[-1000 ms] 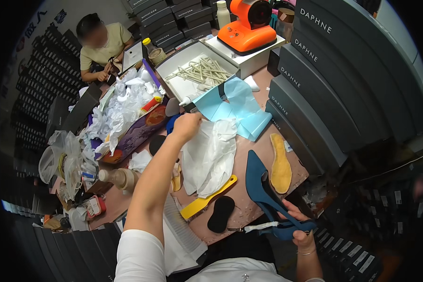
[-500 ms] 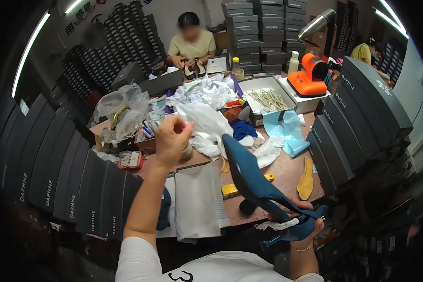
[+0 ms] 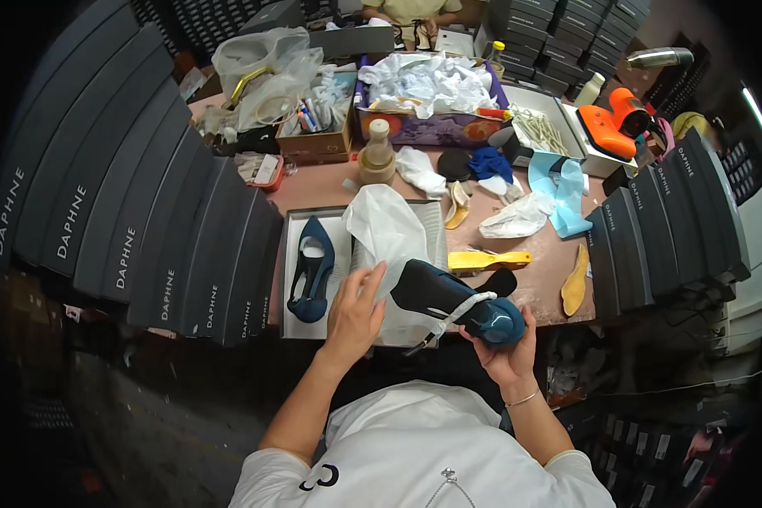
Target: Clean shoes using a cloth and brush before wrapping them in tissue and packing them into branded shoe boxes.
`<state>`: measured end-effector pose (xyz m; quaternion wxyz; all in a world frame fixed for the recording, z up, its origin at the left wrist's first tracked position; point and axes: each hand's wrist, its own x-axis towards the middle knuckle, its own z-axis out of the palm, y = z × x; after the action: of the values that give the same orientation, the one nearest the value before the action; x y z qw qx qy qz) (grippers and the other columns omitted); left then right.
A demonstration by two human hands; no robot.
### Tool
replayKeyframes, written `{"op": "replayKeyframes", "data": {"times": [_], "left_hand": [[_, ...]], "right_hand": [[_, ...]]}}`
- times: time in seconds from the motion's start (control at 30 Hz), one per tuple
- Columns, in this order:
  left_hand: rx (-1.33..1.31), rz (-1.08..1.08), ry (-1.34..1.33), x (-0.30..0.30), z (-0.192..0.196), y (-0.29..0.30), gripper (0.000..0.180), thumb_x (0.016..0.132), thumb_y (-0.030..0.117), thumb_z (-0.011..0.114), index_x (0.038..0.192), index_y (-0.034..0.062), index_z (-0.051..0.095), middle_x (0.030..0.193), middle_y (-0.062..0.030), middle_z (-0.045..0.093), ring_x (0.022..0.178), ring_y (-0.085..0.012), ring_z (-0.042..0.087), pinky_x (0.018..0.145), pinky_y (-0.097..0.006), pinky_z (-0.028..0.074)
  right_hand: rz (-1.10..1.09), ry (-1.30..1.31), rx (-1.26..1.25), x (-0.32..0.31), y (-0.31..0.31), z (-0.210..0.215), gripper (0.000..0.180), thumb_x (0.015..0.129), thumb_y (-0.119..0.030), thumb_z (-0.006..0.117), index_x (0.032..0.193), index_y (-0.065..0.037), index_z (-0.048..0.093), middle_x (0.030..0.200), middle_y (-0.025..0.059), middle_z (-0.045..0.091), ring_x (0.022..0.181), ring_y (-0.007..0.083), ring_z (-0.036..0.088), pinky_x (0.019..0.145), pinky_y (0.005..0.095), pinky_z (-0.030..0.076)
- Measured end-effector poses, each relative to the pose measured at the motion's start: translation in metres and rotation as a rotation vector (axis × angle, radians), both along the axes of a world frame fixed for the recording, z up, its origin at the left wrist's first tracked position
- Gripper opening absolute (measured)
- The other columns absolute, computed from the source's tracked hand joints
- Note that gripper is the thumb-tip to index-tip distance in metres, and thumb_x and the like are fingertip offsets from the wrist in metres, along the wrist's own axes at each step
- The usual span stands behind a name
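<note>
My right hand (image 3: 506, 345) grips a dark blue pointed high-heeled shoe (image 3: 436, 292) by its heel end, its sole turned up and its toe pointing left. White wrapping covers part of the shoe's strap. My left hand (image 3: 356, 315) is open, fingers apart, beside a thin white tissue sheet (image 3: 385, 222); whether the fingertips touch it I cannot tell. The sheet lies over the right part of an open shoe box (image 3: 293, 227) and runs behind the held shoe's toe. A matching blue shoe (image 3: 313, 275) lies in the box's left side.
Dark shoe boxes (image 3: 114, 195) line the left, with more boxes (image 3: 652, 229) at right. Beyond the open box stand a bottle (image 3: 378, 157) and a purple box of crumpled paper (image 3: 423, 127). A yellow-handled brush (image 3: 489, 260) and a tan insole (image 3: 576, 284) lie to the right.
My left hand has come down from above the table, its pinched fingers now apart. The tissue sheet now lies over the box. The held shoe has turned, toe leftward, and the view tilts lower.
</note>
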<state>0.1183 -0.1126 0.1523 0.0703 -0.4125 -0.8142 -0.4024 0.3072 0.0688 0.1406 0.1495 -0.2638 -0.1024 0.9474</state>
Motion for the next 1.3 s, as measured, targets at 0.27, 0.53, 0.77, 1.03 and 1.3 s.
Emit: {"op": "replayKeyframes", "data": {"times": [0.27,0.53,0.77,1.03,1.3], "left_hand": [[0.098,-0.114,-0.248,-0.03,0.002,0.012,0.031,0.077,-0.004,0.061,0.108,-0.0009,0.063,0.097,-0.0195,0.065,0.089,-0.0355,0.064,0.076,-0.036,0.051],[0.241,-0.179,-0.23,0.016,0.055,0.034,0.039,0.069,-0.009,0.066,0.106,0.0039,0.068,0.072,-0.0097,0.055,0.061,-0.0199,0.054,0.056,-0.028,0.043],[0.276,-0.154,-0.028,0.024,0.026,0.017,0.045,0.065,-0.007,0.067,0.107,0.0085,0.069,0.077,-0.0059,0.056,0.06,-0.0214,0.058,0.053,-0.031,0.047],[0.345,-0.259,0.143,0.024,0.014,0.015,0.043,0.063,-0.009,0.064,0.104,0.0034,0.07,0.073,-0.0064,0.056,0.058,-0.0218,0.056,0.051,-0.032,0.045],[0.4,-0.337,0.099,0.04,0.01,0.021,0.047,0.064,-0.01,0.062,0.108,0.0049,0.068,0.074,-0.0057,0.056,0.059,-0.0201,0.056,0.052,-0.031,0.046]], "right_hand": [[0.07,0.188,-0.176,0.001,-0.003,-0.011,0.061,0.09,-0.054,0.047,0.13,-0.008,0.047,0.126,0.0188,0.055,0.104,0.044,0.06,0.071,0.0382,0.061],[0.073,-0.014,0.548,-0.028,-0.047,0.007,0.054,0.093,-0.043,0.052,0.133,-0.006,0.045,0.132,0.0139,0.051,0.118,0.0269,0.054,0.1,0.0458,0.045],[0.046,0.099,0.587,-0.038,-0.04,0.023,0.06,0.089,-0.023,0.063,0.137,0.005,0.04,0.131,0.0144,0.051,0.119,0.0225,0.053,0.105,0.0351,0.04],[-0.104,0.114,0.465,-0.054,-0.046,0.027,0.054,0.091,-0.023,0.06,0.136,-0.002,0.042,0.126,0.0116,0.054,0.115,0.019,0.054,0.097,0.0374,0.045],[-0.043,0.15,-0.04,-0.063,-0.042,0.028,0.04,0.093,-0.022,0.055,0.128,-0.003,0.048,0.12,0.011,0.057,0.11,0.02,0.056,0.093,0.0359,0.048]]}}
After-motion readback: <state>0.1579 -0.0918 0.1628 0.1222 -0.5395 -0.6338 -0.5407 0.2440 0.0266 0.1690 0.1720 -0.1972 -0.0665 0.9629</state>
